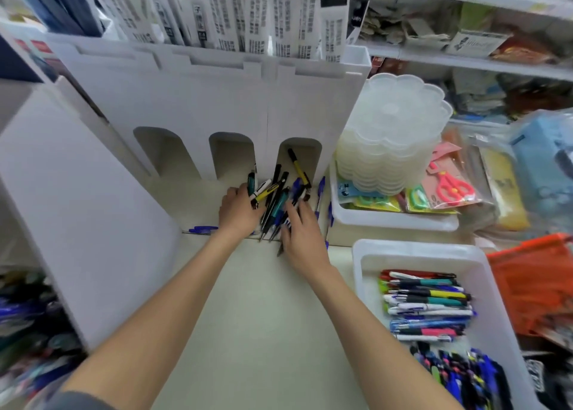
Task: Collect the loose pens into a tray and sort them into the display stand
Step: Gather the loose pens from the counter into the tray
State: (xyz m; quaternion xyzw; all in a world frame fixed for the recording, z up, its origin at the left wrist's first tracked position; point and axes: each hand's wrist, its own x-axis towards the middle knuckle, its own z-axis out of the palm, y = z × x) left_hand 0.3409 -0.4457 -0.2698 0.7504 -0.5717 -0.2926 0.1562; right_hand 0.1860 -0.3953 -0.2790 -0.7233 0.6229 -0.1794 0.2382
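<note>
Both hands on the pens [276,202], a black, blue, yellow, teal heap under the stand's [198,99] right arch of three: left hand [237,212] clamps some, right hand [302,237] fingers spread over them. Tray [359,264] right, roughly a dozen inside.

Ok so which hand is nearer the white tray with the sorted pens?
Right. The right hand sits on the pen pile, just up and left of the white tray. The left hand is further left, on the pile's far side.
</note>
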